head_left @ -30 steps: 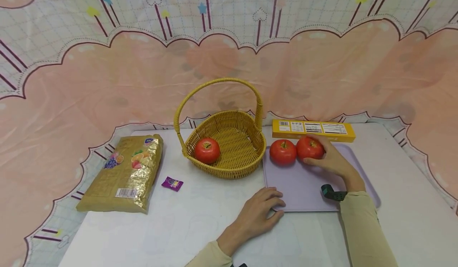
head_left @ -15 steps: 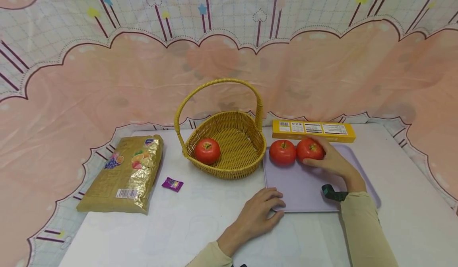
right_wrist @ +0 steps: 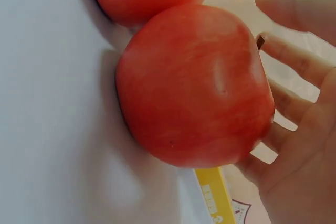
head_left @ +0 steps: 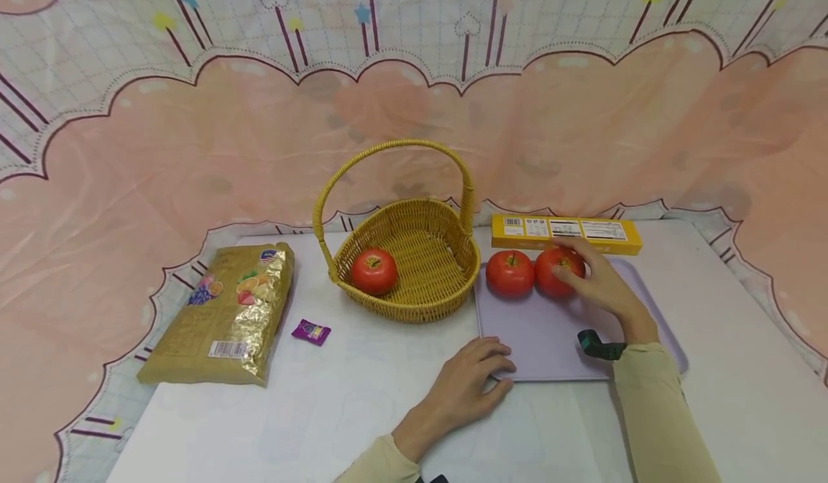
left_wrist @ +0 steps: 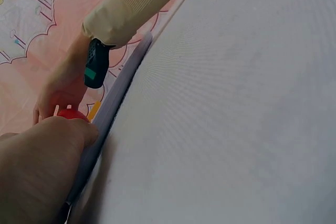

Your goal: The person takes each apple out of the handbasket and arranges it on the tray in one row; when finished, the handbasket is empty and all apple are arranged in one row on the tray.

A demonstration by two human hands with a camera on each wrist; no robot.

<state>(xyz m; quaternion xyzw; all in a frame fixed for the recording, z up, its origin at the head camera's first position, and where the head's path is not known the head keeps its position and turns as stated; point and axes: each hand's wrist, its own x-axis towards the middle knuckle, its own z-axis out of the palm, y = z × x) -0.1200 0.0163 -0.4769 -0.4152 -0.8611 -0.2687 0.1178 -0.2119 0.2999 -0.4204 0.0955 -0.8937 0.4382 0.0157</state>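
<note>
Two red apples stand side by side at the back left of a lilac tray. My right hand is at the right-hand apple; the right wrist view shows its fingers spread loosely behind that apple, with the thumb lifted away from it. The left-hand apple stands close against its neighbour. My left hand rests at the tray's front left corner, fingers extended over the edge. A third apple sits in the left of a wicker basket.
A yellow box lies behind the tray. At the left lie a large gold packet and a small purple wrapped candy. The basket's tall handle arches above it. A printed cloth hangs behind the white table.
My right hand has loosened from the right-hand apple, its thumb lifting up off the side. The apple stays on the tray. My left hand has not moved.
</note>
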